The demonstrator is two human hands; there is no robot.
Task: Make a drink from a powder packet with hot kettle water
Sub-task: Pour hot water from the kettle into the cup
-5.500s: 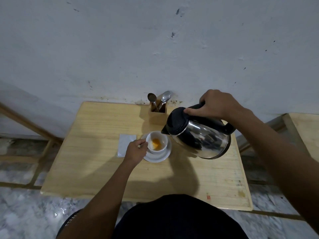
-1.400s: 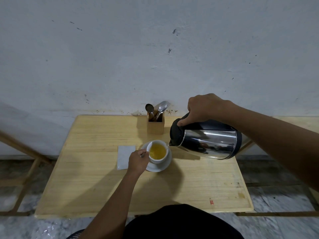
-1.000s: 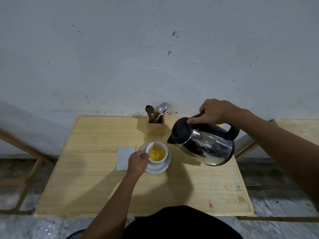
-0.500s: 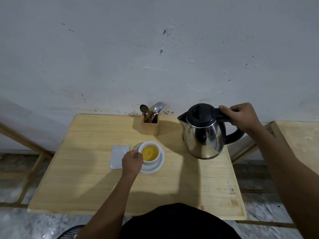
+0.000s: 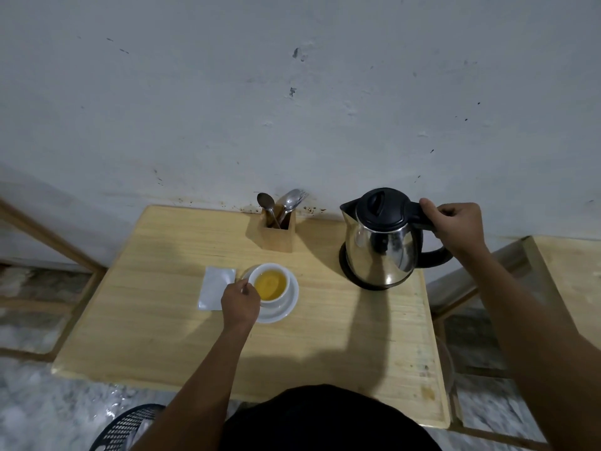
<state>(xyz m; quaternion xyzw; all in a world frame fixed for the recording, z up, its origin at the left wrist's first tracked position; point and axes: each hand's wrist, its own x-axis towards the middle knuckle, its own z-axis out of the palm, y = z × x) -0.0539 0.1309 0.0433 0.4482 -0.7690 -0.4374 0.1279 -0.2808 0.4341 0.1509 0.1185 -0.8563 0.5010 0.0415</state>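
A white cup (image 5: 271, 283) of yellow-orange liquid sits on a white saucer (image 5: 286, 309) in the middle of the wooden table (image 5: 162, 320). My left hand (image 5: 240, 304) is closed on the cup's left side, where the handle is hidden. A steel kettle (image 5: 380, 245) with a black lid stands upright on the table at the back right. My right hand (image 5: 455, 224) grips its black handle. A white powder packet (image 5: 214, 286) lies flat just left of the saucer.
A wooden holder (image 5: 276, 231) with a spoon and forks stands at the back against the grey wall. A second wooden table (image 5: 572, 271) is at the right. A black mesh object (image 5: 126, 428) is on the floor at the lower left.
The kettle was tipped over the cup pouring water; it swung back upright, moved right and now rests on the table. The cup filled with yellow liquid. My left hand stayed on the cup.
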